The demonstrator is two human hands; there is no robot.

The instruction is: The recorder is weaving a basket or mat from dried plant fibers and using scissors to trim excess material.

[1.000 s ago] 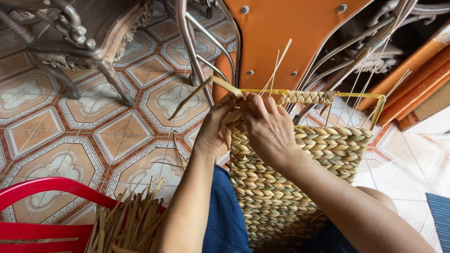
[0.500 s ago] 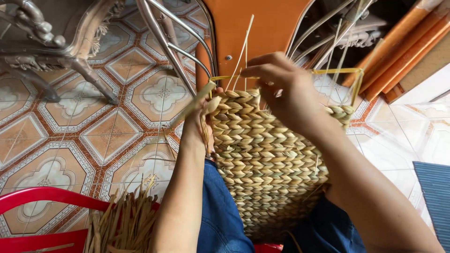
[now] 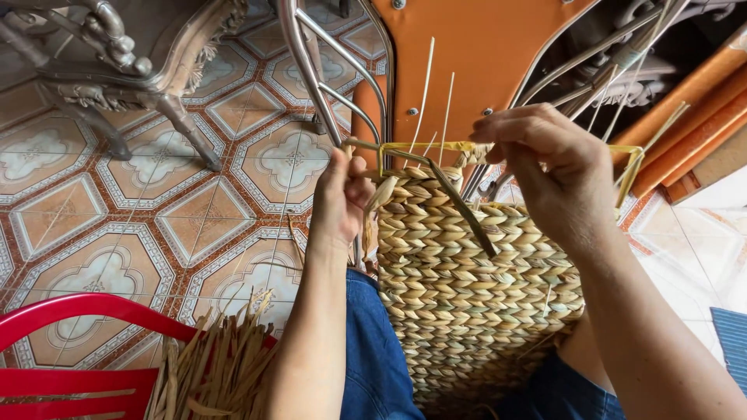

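Weaving fills the middle of the frame: a flat woven panel [image 3: 467, 288] of pale straw braids rests on my lap, over my blue trousers [image 3: 373, 358], and it reaches up to a thin yellow frame [image 3: 420, 146] at its top edge. My left hand [image 3: 342, 198] is at the left edge of the panel, with the fingers curled and closed around the side of the frame and a pale strand [image 3: 377, 206] that hangs there. My right hand [image 3: 556, 171] is above the upper right part of the panel; its fingers are bent and pressed together, pinching the top of the weave near the frame. A dark green strand [image 3: 463, 206] runs from under this hand down and to the right across the braids. Two thin pale stalks [image 3: 424, 93] stand up from the top edge, nearly upright.

Behind the panel, at the top centre, is an orange board [image 3: 475, 62] with metal tubes [image 3: 311, 70] beside it. At the upper left stands carved grey furniture [image 3: 132, 70] on a patterned tile floor [image 3: 156, 202]. At the lower left is a red plastic chair [image 3: 70, 342], and just beside it a bundle of dry straw [image 3: 214, 369].
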